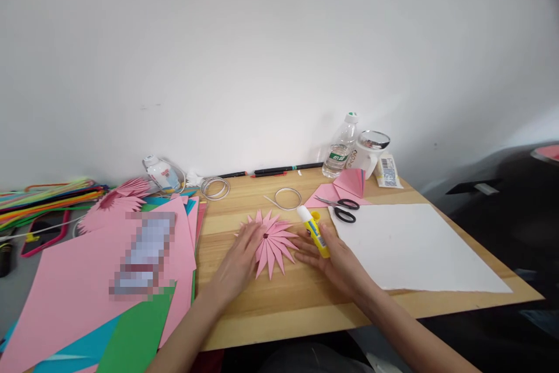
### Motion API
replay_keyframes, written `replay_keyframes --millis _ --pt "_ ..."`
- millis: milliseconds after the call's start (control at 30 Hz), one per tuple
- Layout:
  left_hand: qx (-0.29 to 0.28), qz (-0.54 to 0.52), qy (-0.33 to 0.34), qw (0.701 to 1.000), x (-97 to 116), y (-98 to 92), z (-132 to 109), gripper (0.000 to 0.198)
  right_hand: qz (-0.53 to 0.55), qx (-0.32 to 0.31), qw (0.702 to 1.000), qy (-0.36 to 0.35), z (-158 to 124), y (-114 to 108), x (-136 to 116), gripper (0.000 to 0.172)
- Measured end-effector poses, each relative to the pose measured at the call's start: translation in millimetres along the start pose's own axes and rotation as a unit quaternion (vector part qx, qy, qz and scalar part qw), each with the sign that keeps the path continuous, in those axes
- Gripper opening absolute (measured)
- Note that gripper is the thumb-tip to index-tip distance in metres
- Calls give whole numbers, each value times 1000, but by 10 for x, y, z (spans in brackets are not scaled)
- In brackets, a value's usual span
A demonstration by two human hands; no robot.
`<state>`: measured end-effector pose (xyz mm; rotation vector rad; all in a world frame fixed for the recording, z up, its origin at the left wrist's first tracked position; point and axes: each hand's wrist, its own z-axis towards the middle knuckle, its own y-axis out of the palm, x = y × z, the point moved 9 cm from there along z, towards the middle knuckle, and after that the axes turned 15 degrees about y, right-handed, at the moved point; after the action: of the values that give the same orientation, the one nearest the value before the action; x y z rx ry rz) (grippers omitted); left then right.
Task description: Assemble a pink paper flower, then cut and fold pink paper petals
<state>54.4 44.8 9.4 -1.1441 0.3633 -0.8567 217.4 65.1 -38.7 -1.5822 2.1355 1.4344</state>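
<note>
A pink paper flower (273, 239) with pointed petals lies flat on the wooden table (279, 309). My left hand (238, 265) rests on its left side, fingers stretched out and pressing the petals. My right hand (338, 259) lies at the flower's right edge and holds a yellow glue stick (313, 230) between thumb and fingers, its white tip pointing up and away. The yellow cap (315, 216) sits just behind the stick.
Black-handled scissors (343, 210) lie on pink folded paper (345, 187) beside a large white sheet (410, 245). Stacked coloured paper (87, 291), another pink flower (116, 201) and pipe cleaners (43, 198) fill the left. Wire coils (287, 198), pens, a bottle (340, 149) and a cup (369, 152) stand at the back.
</note>
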Motion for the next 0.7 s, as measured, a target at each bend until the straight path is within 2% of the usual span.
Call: replay_keyframes --millis 133,200,300,367,500,600,700 --pt "-93 -20 48 994 125 -87 -137 71 4 8 1000 27 57 11 -8 34" --pt "-99 -25 35 994 160 -121 -174 79 8 6 999 43 73 36 -2 34" --pt "-105 -9 16 994 201 -44 -172 95 24 -19 997 66 85 112 19 34" --pt "-86 11 1 996 190 9 -160 92 38 -39 995 79 83 173 28 32" --pt "5 33 -9 999 156 -31 -194 77 51 -69 991 99 43 349 7 31" --pt "62 22 -42 997 99 -168 -269 71 48 -102 989 96 -26 573 -63 32" --pt "118 -45 -106 986 30 -383 -303 60 38 -154 984 83 -135 847 -169 35"
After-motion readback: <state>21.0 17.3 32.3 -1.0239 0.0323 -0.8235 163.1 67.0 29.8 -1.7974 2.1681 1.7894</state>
